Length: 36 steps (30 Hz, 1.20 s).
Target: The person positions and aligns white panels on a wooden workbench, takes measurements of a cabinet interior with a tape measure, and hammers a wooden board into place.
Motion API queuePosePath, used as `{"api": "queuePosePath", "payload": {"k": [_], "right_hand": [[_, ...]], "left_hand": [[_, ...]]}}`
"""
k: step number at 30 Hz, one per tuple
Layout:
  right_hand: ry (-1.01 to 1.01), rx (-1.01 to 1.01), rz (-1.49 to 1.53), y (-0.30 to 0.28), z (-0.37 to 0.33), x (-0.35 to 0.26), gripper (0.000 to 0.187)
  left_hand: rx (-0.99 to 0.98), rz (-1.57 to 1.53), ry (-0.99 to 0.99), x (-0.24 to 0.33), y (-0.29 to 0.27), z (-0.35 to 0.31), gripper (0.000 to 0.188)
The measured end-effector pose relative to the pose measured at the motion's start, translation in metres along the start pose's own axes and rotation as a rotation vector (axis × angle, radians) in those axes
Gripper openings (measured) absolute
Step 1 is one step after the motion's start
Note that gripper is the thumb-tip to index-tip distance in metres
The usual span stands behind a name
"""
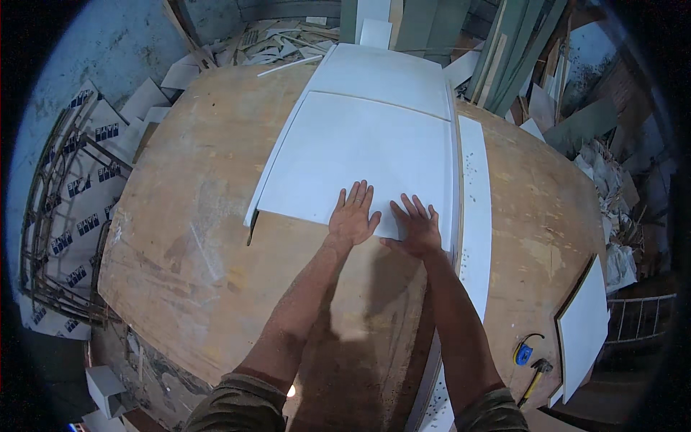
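My left hand [353, 214] lies flat with its fingers stretched on the near edge of a white panel [360, 147]. Beside it, my right hand [415, 227] is spread with its palm down near the same panel's right corner. A second white panel [385, 75] meets the first along a seam farther away. Narrow white strips standing on edge border the panels on the left and right. Just right of them runs a long white board [473, 187] scattered with small dark specks, partly covered by my right forearm. Neither hand holds anything.
All this lies on a large worn wooden work surface [180, 180]. At the lower right are a blue tape measure [522, 353], a hammer [534, 381] and a white board piece [584, 327]. Metal tubing [32, 245] and printed sheets stand left; offcuts [277, 43] are piled behind.
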State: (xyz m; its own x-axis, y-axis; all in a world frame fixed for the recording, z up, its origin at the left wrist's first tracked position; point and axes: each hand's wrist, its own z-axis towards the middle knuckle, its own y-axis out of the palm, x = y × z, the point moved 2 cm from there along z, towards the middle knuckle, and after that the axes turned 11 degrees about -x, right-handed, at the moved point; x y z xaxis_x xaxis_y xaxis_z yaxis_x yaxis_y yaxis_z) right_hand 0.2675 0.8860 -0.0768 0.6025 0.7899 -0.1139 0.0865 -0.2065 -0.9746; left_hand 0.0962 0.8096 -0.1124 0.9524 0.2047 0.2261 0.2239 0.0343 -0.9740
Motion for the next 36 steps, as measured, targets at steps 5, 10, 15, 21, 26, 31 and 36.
{"api": "queuePosePath", "payload": {"k": [5, 10, 15, 21, 26, 31, 36], "right_hand": [[0.017, -0.024, -0.032, -0.001, -0.001, 0.003, 0.100], [0.008, -0.004, -0.068, 0.004, 0.000, 0.006, 0.100], [0.002, -0.022, -0.053, 0.002, 0.001, 0.003, 0.100], [0.016, -0.022, -0.047, -0.003, -0.002, 0.006, 0.100], [-0.014, -0.003, -0.047, 0.006, 0.004, 0.002, 0.097], [-0.098, 0.140, 0.092, 0.005, 0.017, 0.033, 0.082], [-0.072, 0.420, 0.141, -0.034, 0.110, 0.086, 0.050]], "left_hand": [[0.030, -0.045, 0.037, 0.004, -0.002, 0.003, 0.068], [-0.012, -0.004, 0.007, 0.005, -0.002, 0.004, 0.069], [-0.043, 0.001, -0.012, 0.001, -0.003, 0.001, 0.069], [-0.054, 0.000, -0.003, 0.007, -0.002, 0.006, 0.069], [-0.033, -0.007, -0.001, -0.001, -0.002, 0.001, 0.069], [-0.017, -0.002, 0.028, 0.006, 0.001, 0.005, 0.068], [-0.028, 0.057, -0.017, 0.002, 0.003, 0.002, 0.069]]}}
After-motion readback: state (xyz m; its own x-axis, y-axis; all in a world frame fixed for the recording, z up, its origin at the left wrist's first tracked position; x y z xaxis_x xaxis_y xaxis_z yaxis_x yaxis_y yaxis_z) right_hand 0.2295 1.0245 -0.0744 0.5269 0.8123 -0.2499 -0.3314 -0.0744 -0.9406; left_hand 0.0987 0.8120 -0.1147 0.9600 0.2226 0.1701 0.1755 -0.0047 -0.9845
